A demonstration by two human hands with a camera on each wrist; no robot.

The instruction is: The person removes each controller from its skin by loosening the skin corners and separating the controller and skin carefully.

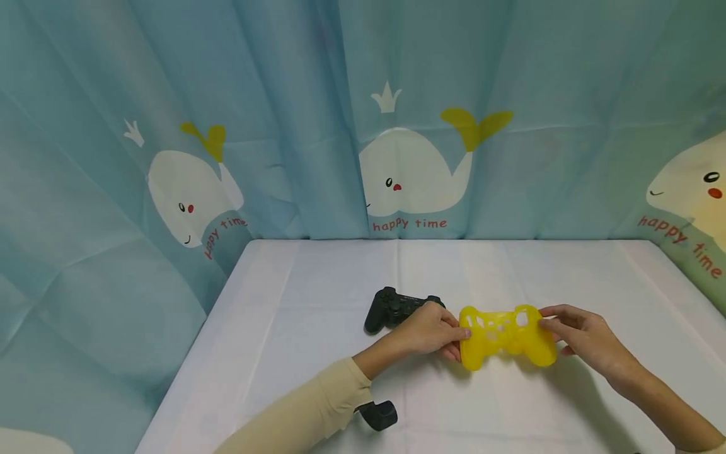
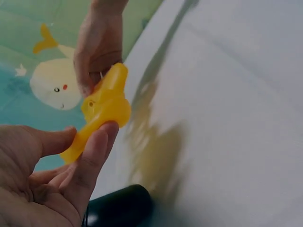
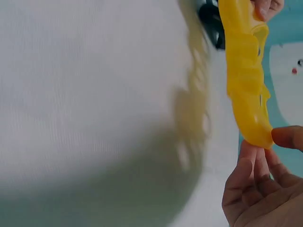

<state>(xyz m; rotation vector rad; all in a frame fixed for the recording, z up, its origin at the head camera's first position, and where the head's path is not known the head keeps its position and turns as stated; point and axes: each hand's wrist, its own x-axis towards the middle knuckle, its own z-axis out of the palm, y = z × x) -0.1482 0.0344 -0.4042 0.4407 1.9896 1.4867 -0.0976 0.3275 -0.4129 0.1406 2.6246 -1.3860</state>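
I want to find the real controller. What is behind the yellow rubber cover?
Behind the yellow cover, held up by the left hand and right hand, a black game controller lies on the white table. The left hand hides its right end.

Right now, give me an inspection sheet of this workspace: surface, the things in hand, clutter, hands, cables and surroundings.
Surface: table under a white cloth with fold creases.
Things in hand: yellow controller cover, soft and see-through with cut-out holes, held up off the cloth; its shadow falls on the cloth below.
Clutter: black game controller lying on the cloth behind the left hand; a black strap piece by the left sleeve.
Hands: left hand pinches the cover's left end; right hand pinches its right end.
Cables: nothing seen.
Surroundings: teal curtain printed with white whales and the words happy time, hanging behind and beside the table.
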